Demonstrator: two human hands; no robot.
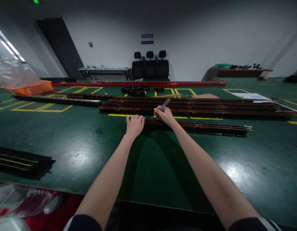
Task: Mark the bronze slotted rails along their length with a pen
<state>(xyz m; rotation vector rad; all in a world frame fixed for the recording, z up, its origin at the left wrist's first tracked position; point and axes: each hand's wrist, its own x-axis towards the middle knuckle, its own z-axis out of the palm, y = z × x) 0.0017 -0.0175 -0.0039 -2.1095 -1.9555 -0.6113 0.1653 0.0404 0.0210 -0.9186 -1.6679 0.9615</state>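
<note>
A long dark rail [211, 127] with copper-coloured strips lies crosswise on the green table in front of me. My left hand [135, 124] is closed on the rail's left end, fingers bent over it. In my right hand [164, 115] is a small screwdriver [166, 103] with a see-through handle, held slanted like a pen. Its thin shaft points down and left, to the rail close beside my left fingers. Whether the tip touches the rail I cannot tell. Just beyond lies a row of several similar rails [198, 107].
Another rail group [15, 160] lies at the near left. An orange bin [30, 88] with plastic bags stands at the far left. Small dark parts [134, 90], cardboard [205, 96] and white paper [250, 96] lie farther back. A long red strip [138, 84] runs along the back.
</note>
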